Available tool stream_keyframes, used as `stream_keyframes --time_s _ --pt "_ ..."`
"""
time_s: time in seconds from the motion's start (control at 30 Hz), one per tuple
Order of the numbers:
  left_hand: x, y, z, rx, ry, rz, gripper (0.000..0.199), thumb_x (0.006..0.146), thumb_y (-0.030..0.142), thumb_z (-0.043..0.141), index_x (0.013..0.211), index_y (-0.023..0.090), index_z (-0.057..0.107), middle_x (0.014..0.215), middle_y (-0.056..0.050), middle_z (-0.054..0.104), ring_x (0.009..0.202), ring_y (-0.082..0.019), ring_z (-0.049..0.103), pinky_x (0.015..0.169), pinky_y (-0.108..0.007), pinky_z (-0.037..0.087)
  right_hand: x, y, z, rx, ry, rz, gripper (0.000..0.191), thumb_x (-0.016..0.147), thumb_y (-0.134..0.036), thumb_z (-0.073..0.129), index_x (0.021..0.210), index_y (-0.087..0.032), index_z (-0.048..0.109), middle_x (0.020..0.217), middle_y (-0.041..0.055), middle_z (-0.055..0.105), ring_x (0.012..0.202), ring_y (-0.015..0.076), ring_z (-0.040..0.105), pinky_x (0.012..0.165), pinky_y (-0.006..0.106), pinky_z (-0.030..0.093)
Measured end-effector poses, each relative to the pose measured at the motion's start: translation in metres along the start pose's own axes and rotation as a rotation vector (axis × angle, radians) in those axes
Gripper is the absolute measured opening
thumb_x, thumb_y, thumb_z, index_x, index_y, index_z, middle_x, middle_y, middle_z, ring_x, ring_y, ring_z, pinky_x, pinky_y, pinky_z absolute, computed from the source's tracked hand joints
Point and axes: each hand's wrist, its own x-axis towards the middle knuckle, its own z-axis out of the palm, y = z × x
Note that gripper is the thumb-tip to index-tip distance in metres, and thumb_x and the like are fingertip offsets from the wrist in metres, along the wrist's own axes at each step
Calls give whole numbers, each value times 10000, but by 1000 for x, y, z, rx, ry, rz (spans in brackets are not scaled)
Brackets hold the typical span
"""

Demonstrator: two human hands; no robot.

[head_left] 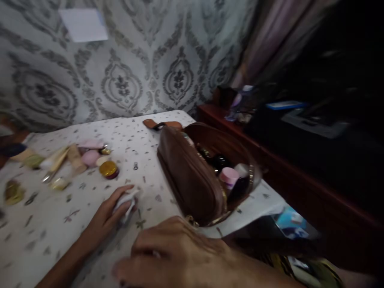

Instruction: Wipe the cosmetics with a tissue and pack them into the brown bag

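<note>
My left hand [112, 214] is closed round a crumpled white cloth or tissue [127, 202] on the patterned white tabletop. Large and blurred at the bottom centre, my right hand [177, 252] has its fingers curled; what they hold, if anything, is hidden. Just beyond it stands an open brown bag [192, 176] with a gold zip. Inside the bag are a jar with a pink lid [229, 176] and several dark items. Left of the bag lies a round gold-lidded jar [109, 169].
Several cosmetics, among them a pink sponge [91, 158] and a beige tube [76, 159], lie at the left of the white cloth [156, 196]. A brown strap [172, 125] rests behind the bag. A dark red furniture edge [270, 160] runs along the right.
</note>
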Motion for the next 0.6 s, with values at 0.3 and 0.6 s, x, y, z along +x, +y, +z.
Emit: stream_keyframes --time_s 0.3,0.6 --pt "-1 -5 -19 -97 98 29 223 958 388 503 1035 190 569 870 3 618 804 -161 569 733 -261 457 86 30 56 463 224 75 202 885 -135 546 990 -194 709 899 44 712 759 148 627 671 262 483" --pt "-7 -46 -71 176 406 65 174 912 293 511 988 185 624 990 -57 678 952 -217 627 864 -327 469 161 41 89 1033 158 467 202 755 -249 589 930 -167 648 681 -26 613 524 109 573 452 205 353"
